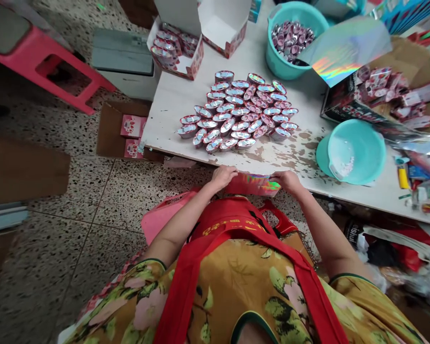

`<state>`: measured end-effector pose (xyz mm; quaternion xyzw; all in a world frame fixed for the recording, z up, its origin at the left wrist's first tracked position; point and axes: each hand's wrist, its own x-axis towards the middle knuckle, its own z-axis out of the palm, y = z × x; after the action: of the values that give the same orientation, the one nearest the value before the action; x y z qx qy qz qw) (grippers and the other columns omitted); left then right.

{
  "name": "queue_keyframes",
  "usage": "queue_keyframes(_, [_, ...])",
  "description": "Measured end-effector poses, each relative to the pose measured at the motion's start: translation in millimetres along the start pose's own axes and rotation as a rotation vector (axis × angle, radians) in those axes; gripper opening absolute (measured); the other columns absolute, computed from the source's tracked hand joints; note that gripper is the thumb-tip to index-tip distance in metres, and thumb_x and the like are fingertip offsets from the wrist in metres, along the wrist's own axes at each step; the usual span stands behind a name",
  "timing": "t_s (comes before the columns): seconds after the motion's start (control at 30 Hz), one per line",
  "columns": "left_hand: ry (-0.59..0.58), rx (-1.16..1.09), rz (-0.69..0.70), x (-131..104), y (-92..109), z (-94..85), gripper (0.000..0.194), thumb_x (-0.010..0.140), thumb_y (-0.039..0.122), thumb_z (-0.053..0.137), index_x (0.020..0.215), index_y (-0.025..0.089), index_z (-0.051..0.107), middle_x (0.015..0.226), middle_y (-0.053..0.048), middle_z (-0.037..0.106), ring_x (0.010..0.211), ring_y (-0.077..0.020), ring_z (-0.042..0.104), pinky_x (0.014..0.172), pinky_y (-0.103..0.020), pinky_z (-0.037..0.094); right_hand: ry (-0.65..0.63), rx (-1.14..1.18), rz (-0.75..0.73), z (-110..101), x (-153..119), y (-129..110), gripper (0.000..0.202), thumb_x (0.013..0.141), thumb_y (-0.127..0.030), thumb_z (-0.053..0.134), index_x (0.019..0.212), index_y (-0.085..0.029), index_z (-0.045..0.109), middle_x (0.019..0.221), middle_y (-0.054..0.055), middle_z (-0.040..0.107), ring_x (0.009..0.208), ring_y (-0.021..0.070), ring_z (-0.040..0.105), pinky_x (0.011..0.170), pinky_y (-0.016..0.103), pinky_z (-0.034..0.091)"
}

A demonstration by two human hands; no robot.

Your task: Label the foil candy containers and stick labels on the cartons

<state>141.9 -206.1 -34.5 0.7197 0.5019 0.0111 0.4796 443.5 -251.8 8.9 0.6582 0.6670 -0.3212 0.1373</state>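
Between my two hands, at the table's front edge, stretches a shiny holographic sheet (252, 185) with rainbow glints. My left hand (224, 177) pinches its left end and my right hand (286, 180) grips its right end, fingers closed on both sides. Just beyond them on the white table stands a cluster of small oval tubes (232, 112) with silvery and pink tops, packed close together.
A teal bucket (351, 152) holds small white bits; another teal bucket (279, 57) holds small pink-and-silver pieces. An open carton (365, 112) of wrapped pieces stands right, a holographic sheet (351, 48) above it. A white box (191, 69) with tubes sits back left.
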Motion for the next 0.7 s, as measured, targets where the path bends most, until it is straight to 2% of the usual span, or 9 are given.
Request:
queue_keyframes(0.17, [0.000,0.009,-0.008,47.7,17.2,19.0,0.019,0.092,0.030,0.058,0.097,0.023,0.075,0.092,-0.006,0.075,0.088,-0.0227,0.065,0.078,-0.029,0.044,-0.087,0.093,-0.061,-6.9,39.7,62.1,0.021,0.086,-0.037,0.068,0.098,-0.025,0.080,0.090,0.004,0.079,0.078,0.0179,0.067,0.064,0.025,0.038])
queue_keyframes(0.37, [0.053,0.092,0.003,91.5,34.4,30.5,0.019,0.095,0.029,0.057,0.098,0.022,0.074,0.095,-0.008,0.071,0.099,-0.0232,0.061,0.091,-0.031,0.043,-0.100,0.072,-0.152,-21.1,77.9,106.0,0.018,0.088,-0.039,0.067,0.093,-0.026,0.080,0.092,0.005,0.079,0.082,0.0194,0.068,0.065,0.025,0.038])
queue_keyframes(0.43, [0.054,0.093,-0.003,99.1,37.9,29.5,0.020,0.096,0.029,0.056,0.100,0.022,0.074,0.097,-0.008,0.072,0.097,-0.0231,0.062,0.088,-0.030,0.043,-0.133,0.091,-0.153,-27.2,81.6,108.4,0.018,0.089,-0.037,0.066,0.093,-0.025,0.079,0.092,0.005,0.079,0.083,0.0200,0.069,0.066,0.025,0.039])
queue_keyframes(0.5, [0.063,0.090,-0.019,104.2,39.7,26.4,0.021,0.097,0.028,0.055,0.105,0.023,0.073,0.098,-0.008,0.072,0.096,-0.0232,0.063,0.086,-0.030,0.043,-0.142,0.081,-0.127,-32.7,83.4,101.0,0.020,0.090,-0.038,0.065,0.098,-0.025,0.078,0.096,0.007,0.079,0.085,0.0215,0.070,0.067,0.026,0.040])
queue_keyframes(0.6, [0.067,0.143,-0.022,107.9,40.3,23.2,0.020,0.097,0.026,0.053,0.104,0.021,0.072,0.098,-0.009,0.072,0.096,-0.0234,0.064,0.084,-0.030,0.043,-0.093,-0.011,-0.112,-34.5,87.7,76.9,0.030,0.093,-0.043,0.060,0.112,-0.024,0.074,0.107,0.010,0.077,0.092,0.0250,0.069,0.069,0.029,0.040])
queue_keyframes(0.7, [0.128,0.240,0.018,106.5,43.8,27.3,0.025,0.100,0.026,0.047,0.103,0.019,0.071,0.106,-0.013,0.071,0.103,-0.0258,0.062,0.090,-0.036,0.043,-0.102,-0.017,-0.115,-27.3,96.0,56.4,0.033,0.099,-0.043,0.047,0.111,-0.024,0.072,0.103,0.010,0.077,0.090,0.0241,0.068,0.068,0.029,0.039])
